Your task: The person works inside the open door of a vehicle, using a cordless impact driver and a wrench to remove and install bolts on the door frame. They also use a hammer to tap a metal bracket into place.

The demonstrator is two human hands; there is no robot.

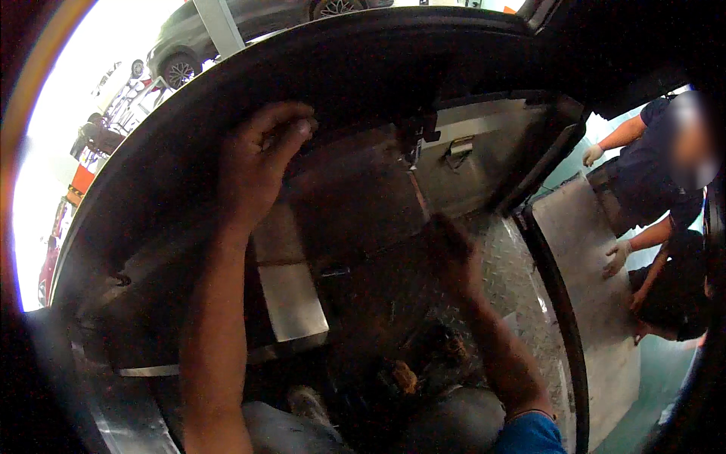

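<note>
The left hand (261,155) is up high, in front of a dark wall, with its fingers bent and its thumb near the fingertips; I cannot tell if it holds a small thing. The right hand (456,253) is lower, in dark shade, so I cannot tell if it is wide or narrow, or what it holds. A brown board (355,200) is between the 2 hands, near the right hand. A shiny strip (295,306) lies below the left hand. A bumpy floor (495,272) is beside the right arm. Far right, 2 people (643,174) are at a big metal sheet (582,295).
</note>
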